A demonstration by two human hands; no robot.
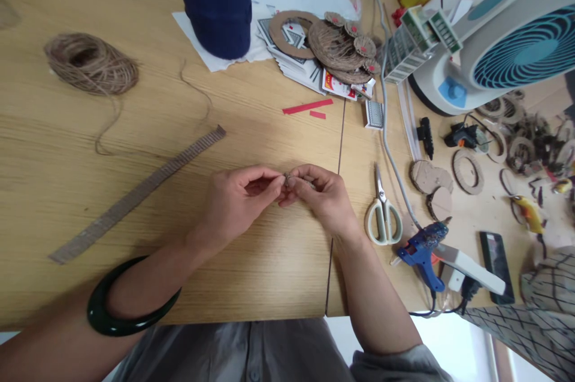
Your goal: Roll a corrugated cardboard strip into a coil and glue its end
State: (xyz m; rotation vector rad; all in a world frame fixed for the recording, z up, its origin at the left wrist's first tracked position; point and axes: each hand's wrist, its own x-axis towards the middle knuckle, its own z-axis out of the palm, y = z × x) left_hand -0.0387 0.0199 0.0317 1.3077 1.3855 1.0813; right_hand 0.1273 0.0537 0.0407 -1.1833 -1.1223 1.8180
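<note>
Left hand [238,196] near corrugated cardboard strip [135,196]

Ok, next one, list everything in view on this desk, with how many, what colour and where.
wooden table: one, light tan, filling the view
twine ball: one, brown, upper left
corrugated cardboard strip: one, brown, left of the hands
navy cloth-covered cylinder: one, dark blue, top centre
playing cards: loose pile, white and red, top centre
cardboard discs: a cluster, brown, on the cards
paper strips: two, red, centre
scissors: one pair, pale green handles, right of the hands
hot glue gun: one, blue, lower right
desk fan: one, white and teal, upper right
cardboard rings: several, brown, right
bangle: one, dark green, on the left forearm
left hand: one, centre, pinching a small brown piece
right hand: one, centre, pinching the same piece
</note>
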